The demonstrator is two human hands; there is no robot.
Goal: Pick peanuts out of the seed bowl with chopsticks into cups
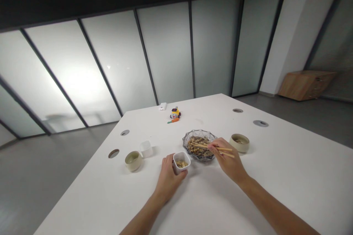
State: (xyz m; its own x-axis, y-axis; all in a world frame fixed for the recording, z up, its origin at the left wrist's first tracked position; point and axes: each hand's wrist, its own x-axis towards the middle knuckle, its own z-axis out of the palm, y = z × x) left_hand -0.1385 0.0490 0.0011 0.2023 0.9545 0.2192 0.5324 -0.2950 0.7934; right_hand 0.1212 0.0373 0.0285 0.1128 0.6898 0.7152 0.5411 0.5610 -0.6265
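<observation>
My left hand (168, 176) is wrapped round a small white square container (176, 169) with some light brown pieces (181, 163) inside. In my right hand (227, 158) is a pair of wooden chopsticks (224, 149), pointing left over a clear scalloped glass bowl (202, 133). That bowl holds a heap of brown and greyish seed-like or nut-like pieces (201, 142). The chopstick tips lie among the pieces; whether they grip one is too small to tell. The container stands just left of and nearer than the bowl.
A beige round bowl (244, 147) with something in it stands right of my right hand. Left are a greenish bowl (133, 165) and a translucent box (146, 149). Farther back lie a toy vehicle (175, 113), an orange-handled screwdriver (174, 120) and a white device (163, 106).
</observation>
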